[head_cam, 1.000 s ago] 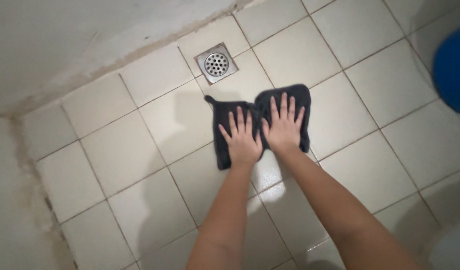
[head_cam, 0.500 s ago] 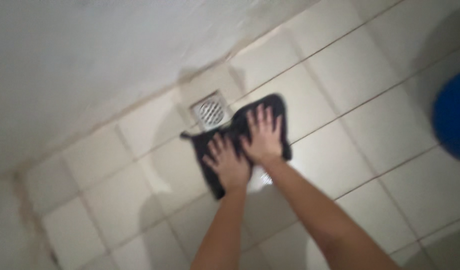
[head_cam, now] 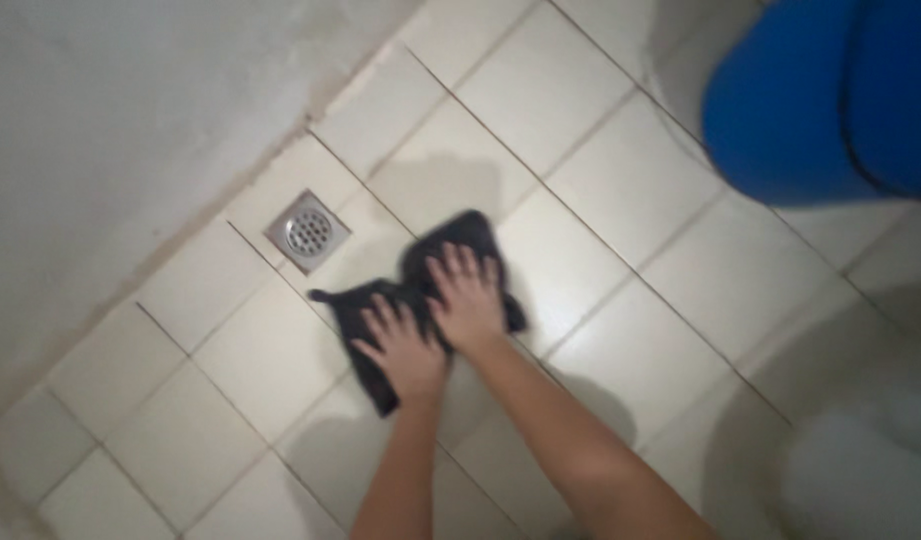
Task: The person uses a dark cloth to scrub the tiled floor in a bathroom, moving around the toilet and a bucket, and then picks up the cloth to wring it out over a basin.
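pressing flat with fingers spread, the left hand (head_cam: 405,350) and right hand (head_cam: 470,300) are laid side by side on a dark cloth (head_cam: 365,310) on the tiled floor (head_cam: 630,180), near a drain (head_cam: 307,231).

Both flat hands cover the middle of the dark cloth (head_cam: 365,315), the blue bucket (head_cam: 820,95) is cut off by the top and right edges, and the whole view is blurred.

Dark grey cloth (head_cam: 365,312), off-white grid-lined tiles (head_cam: 620,180), silver drain (head_cam: 307,232), blue bucket (head_cam: 820,100)
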